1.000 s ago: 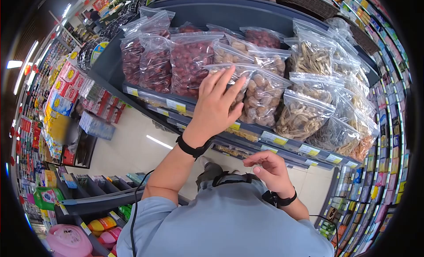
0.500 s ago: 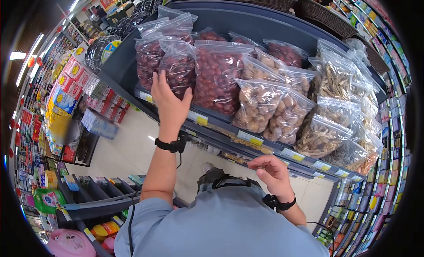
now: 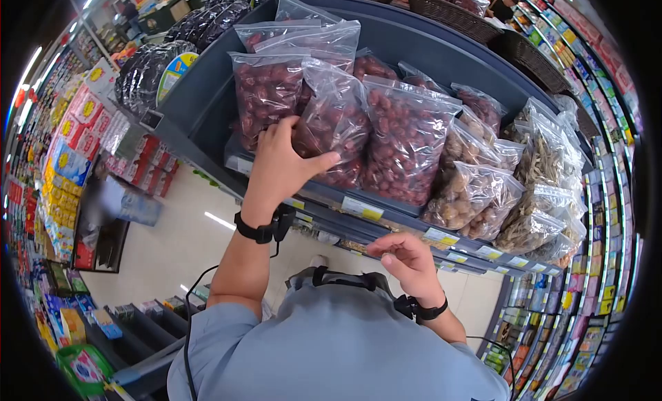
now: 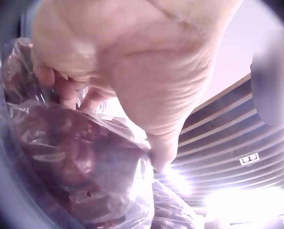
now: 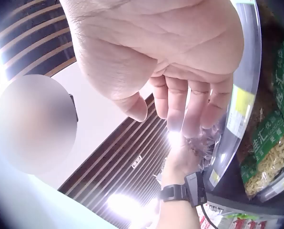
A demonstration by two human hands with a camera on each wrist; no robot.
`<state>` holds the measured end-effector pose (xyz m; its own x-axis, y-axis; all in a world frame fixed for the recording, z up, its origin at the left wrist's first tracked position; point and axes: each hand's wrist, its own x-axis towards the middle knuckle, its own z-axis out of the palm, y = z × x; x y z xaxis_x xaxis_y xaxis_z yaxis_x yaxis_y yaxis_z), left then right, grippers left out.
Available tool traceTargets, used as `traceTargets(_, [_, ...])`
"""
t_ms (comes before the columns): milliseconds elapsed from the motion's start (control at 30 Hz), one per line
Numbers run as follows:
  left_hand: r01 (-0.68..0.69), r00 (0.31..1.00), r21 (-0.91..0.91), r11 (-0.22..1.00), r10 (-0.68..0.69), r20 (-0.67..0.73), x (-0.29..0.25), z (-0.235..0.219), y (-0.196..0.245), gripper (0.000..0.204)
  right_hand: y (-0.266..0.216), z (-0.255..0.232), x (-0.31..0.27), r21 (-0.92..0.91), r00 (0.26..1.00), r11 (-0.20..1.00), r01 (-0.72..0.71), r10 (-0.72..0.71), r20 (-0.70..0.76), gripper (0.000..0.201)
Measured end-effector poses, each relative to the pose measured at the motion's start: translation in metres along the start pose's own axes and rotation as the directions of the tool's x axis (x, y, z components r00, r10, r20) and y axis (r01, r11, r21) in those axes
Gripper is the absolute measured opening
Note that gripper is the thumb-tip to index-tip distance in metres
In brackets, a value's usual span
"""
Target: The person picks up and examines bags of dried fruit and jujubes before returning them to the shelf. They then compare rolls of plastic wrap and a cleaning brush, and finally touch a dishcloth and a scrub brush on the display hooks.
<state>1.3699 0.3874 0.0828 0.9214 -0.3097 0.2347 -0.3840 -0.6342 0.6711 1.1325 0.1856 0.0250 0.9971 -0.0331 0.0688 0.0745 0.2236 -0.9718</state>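
Note:
My left hand (image 3: 279, 170) is at the lower left part of a clear zip bag of dark red dates (image 3: 334, 118). Its thumb lies across the front of the bag, and its fingers reach into the gap beside another date bag (image 3: 265, 91). In the left wrist view the fingers of the hand (image 4: 127, 62) curl behind the plastic bag (image 4: 80, 162), with the thumb at its side; the fingertips are partly hidden. My right hand (image 3: 410, 266) hangs in front of the shelf, loosely curled and holding nothing; the right wrist view shows its palm (image 5: 166, 52) empty.
A larger date bag (image 3: 407, 142) stands to the right, then bags of brown dried goods (image 3: 458, 194) and pale dried strips (image 3: 531, 222). Price labels line the shelf's front edge (image 3: 393, 218). Wicker baskets (image 3: 448, 18) sit behind; black wrapped rolls (image 3: 148, 77) are left.
The left hand has moved from the brown goods to the date bags on the left, and its fingers have slipped in between two of them. The right hand still hangs loose. The view has shifted left.

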Motion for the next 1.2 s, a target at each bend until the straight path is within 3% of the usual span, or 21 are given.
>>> traceTargets(100, [-0.087, 0.993, -0.048, 0.995, 0.091, 0.074, 0.003, 0.000, -0.006, 0.092, 0.007, 0.028, 0.012, -0.082, 1.000, 0.997, 0.004, -0.006, -0.030, 0.022])
traceTargets(200, [-0.220, 0.975, -0.012, 0.975, 0.220, 0.032, 0.006, 0.007, -0.014, 0.092, 0.012, 0.045, 0.016, -0.114, 0.998, 0.992, -0.045, 0.039, -0.051, 0.022])
traceTargets(233, [-0.229, 0.972, -0.029, 0.973, 0.230, 0.040, 0.006, 0.007, -0.014, 0.092, 0.014, 0.048, 0.018, -0.098, 0.997, 0.993, -0.069, 0.065, -0.044, 0.021])
traceTargets(300, [-0.151, 0.973, -0.238, 0.959, 0.187, 0.136, 0.003, 0.002, -0.009, 0.093, 0.020, 0.054, 0.019, -0.081, 0.991, 0.992, -0.102, 0.094, -0.093, 0.020])
traceTargets(333, [-0.124, 0.964, -0.185, 0.975, 0.162, 0.211, 0.005, -0.004, -0.006, 0.091, 0.020, 0.055, 0.023, -0.072, 0.989, 0.991, -0.110, 0.102, -0.103, 0.020])
traceTargets(467, [-0.139, 0.951, -0.227, 0.964, 0.194, 0.242, 0.007, -0.003, -0.014, 0.091, 0.010, 0.067, 0.042, -0.123, 0.991, 0.989, -0.083, 0.069, -0.117, 0.019])
traceTargets(533, [-0.188, 0.966, -0.252, 0.949, 0.225, 0.126, 0.005, 0.005, -0.023, 0.090, 0.009, 0.074, 0.047, -0.134, 0.994, 0.990, -0.043, 0.029, -0.108, 0.020])
traceTargets(667, [-0.152, 0.979, -0.350, 0.924, 0.189, 0.073, -0.006, 0.018, -0.033, 0.082, 0.018, 0.082, 0.049, -0.109, 0.994, 0.994, -0.006, -0.006, -0.113, 0.023])
traceTargets(733, [-0.236, 0.972, -0.443, 0.865, 0.213, -0.103, -0.011, 0.029, -0.042, 0.080, 0.023, 0.083, 0.049, -0.145, 0.995, 0.989, 0.021, -0.035, -0.094, 0.026])
traceTargets(767, [-0.239, 0.971, -0.444, 0.864, 0.215, -0.104, -0.012, 0.032, -0.045, 0.080, 0.023, 0.083, 0.049, -0.147, 0.995, 0.989, 0.023, -0.038, -0.094, 0.026])
traceTargets(833, [-0.360, 0.928, -0.446, 0.819, 0.265, -0.261, -0.013, 0.033, -0.049, 0.078, 0.024, 0.082, 0.048, -0.186, 0.992, 0.982, 0.018, -0.041, -0.121, 0.025])
traceTargets(933, [-0.371, 0.922, -0.549, 0.749, 0.224, -0.316, -0.013, 0.027, -0.050, 0.079, 0.023, 0.083, 0.050, -0.220, 0.986, 0.975, 0.033, -0.068, -0.153, 0.025])
traceTargets(1067, [-0.428, 0.892, -0.526, 0.735, 0.251, -0.375, -0.018, 0.011, -0.061, 0.079, 0.026, 0.085, 0.056, -0.212, 0.978, 0.976, 0.045, -0.086, -0.188, 0.025])
traceTargets(1200, [-0.502, 0.853, -0.560, 0.659, 0.273, -0.445, -0.029, -0.003, -0.065, 0.080, 0.028, 0.095, 0.064, -0.237, 0.941, 0.952, 0.194, -0.249, -0.230, 0.040])
